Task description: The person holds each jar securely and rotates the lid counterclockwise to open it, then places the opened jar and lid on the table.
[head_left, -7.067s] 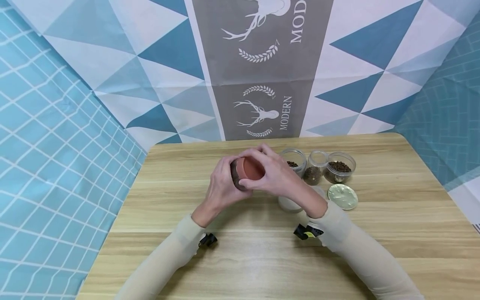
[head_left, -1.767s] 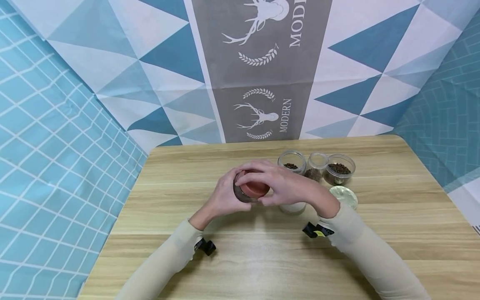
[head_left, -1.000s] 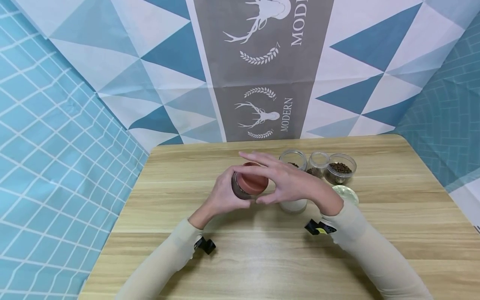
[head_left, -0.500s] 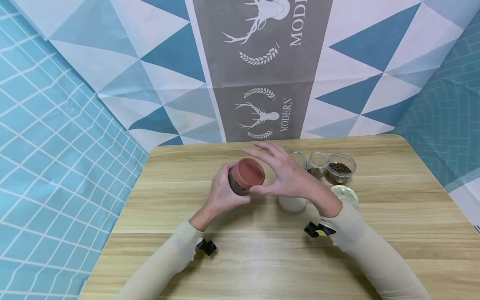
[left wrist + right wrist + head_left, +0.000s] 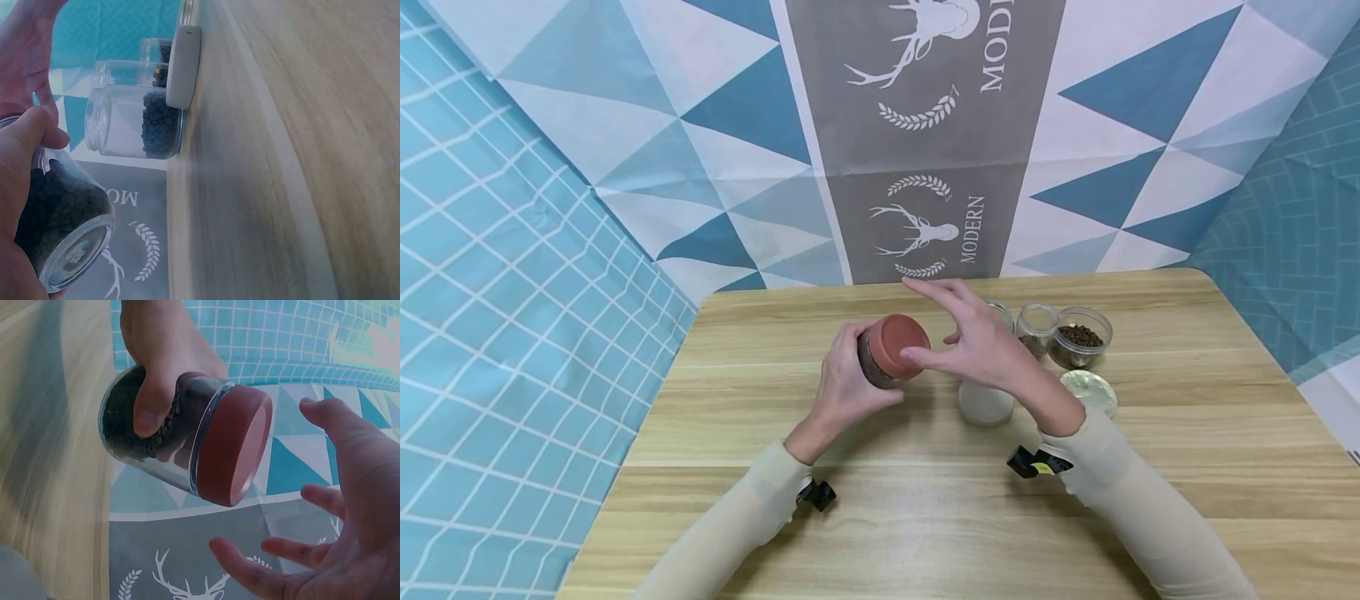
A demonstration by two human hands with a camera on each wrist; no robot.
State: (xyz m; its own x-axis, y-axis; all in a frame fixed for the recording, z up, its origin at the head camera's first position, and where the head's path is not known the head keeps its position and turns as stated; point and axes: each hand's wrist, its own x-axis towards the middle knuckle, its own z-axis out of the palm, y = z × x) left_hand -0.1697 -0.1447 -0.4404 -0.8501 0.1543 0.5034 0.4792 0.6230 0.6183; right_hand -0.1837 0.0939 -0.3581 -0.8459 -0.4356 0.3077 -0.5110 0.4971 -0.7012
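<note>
My left hand grips a clear jar part filled with dark granules, its thumb across the side. A reddish-brown lid sits on the jar's mouth. The jar is tilted, lid toward the right, and held up off the table; its bottom shows in the left wrist view. My right hand is beside the lid with fingers spread and straight; in the right wrist view a gap shows between its fingertips and the lid.
On the wooden table, a small jar and a wide jar of dark pellets stand at the back right. Another clear jar is partly behind my right hand. A white lid and a pale green lid lie in front.
My right hand first held the lid, then turned on it, and has now let go and moved up and right. The left hand keeps the jar, shifted slightly back and left.
</note>
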